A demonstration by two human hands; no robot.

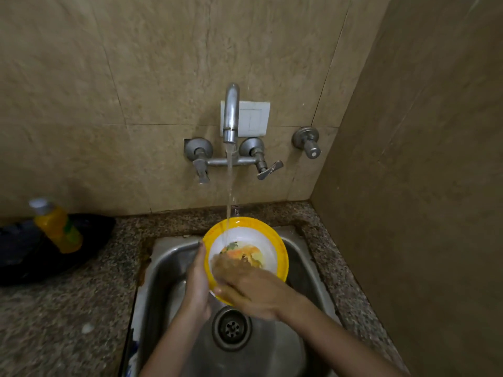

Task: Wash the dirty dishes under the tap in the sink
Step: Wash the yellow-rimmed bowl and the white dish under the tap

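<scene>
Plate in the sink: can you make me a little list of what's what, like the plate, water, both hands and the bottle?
plate: yellow rim, picture in the middle, tilted over the sink
water: runs from the tap onto the plate
left hand: holds the plate's left edge
right hand: fingers blurred on the plate's face
bottle: yellow, on the counter, left of the sink
</scene>
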